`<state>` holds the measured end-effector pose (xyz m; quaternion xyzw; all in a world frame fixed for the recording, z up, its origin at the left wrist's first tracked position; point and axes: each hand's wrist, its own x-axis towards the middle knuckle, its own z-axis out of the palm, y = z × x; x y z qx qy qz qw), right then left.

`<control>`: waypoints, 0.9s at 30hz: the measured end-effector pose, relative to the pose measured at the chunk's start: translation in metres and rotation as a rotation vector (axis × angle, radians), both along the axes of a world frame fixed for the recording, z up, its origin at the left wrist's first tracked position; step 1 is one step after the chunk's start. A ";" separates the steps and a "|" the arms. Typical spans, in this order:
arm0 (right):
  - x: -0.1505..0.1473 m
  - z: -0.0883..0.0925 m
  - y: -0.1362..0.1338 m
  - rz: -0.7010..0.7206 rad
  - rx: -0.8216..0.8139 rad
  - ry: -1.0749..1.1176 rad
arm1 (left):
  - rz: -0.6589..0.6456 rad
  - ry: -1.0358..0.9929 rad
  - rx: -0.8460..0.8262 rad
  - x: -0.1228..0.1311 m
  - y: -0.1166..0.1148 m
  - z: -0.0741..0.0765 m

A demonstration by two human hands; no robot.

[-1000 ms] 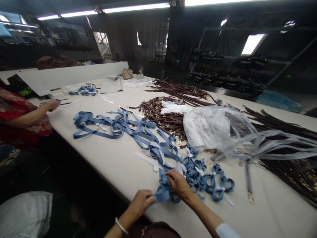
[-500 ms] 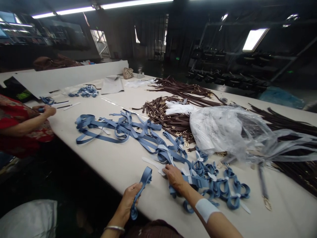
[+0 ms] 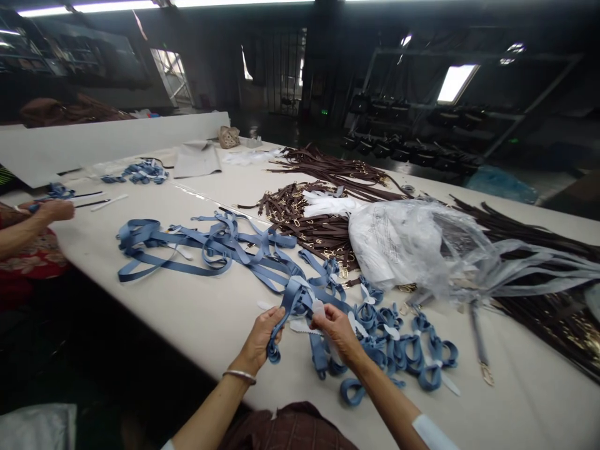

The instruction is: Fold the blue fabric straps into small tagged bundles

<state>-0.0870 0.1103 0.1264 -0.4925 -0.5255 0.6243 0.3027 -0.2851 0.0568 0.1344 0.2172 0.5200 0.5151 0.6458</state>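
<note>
My left hand (image 3: 260, 334) is closed round a coiled blue webbing strap (image 3: 274, 351), held just above the table's near edge. Close beside it, my right hand (image 3: 338, 330) pinches a thin white strip (image 3: 319, 307) between thumb and fingers. More white strips (image 3: 302, 325) lie beneath the hands. To the right of my right hand are several small blue strap coils (image 3: 414, 350), some wrapped with white bands. Long loose blue straps (image 3: 220, 240) spread in a tangle to the left and beyond the hands.
A clear plastic bag (image 3: 398, 240) lies beyond the coils, beside piles of dark brown straps (image 3: 304, 212) with gold clasps. At the far left, a co-worker's hand (image 3: 59, 210) is over the table (image 3: 154, 312). A white board (image 3: 112, 140) stands along the back.
My right hand has lifted a white strip off the table. My left hand has moved up and right with the coiled strap, so the hands are closer together. The view has shifted right.
</note>
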 end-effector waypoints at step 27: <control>-0.014 -0.016 -0.042 -0.032 -0.371 0.168 | -0.387 0.602 0.103 0.022 0.006 -0.008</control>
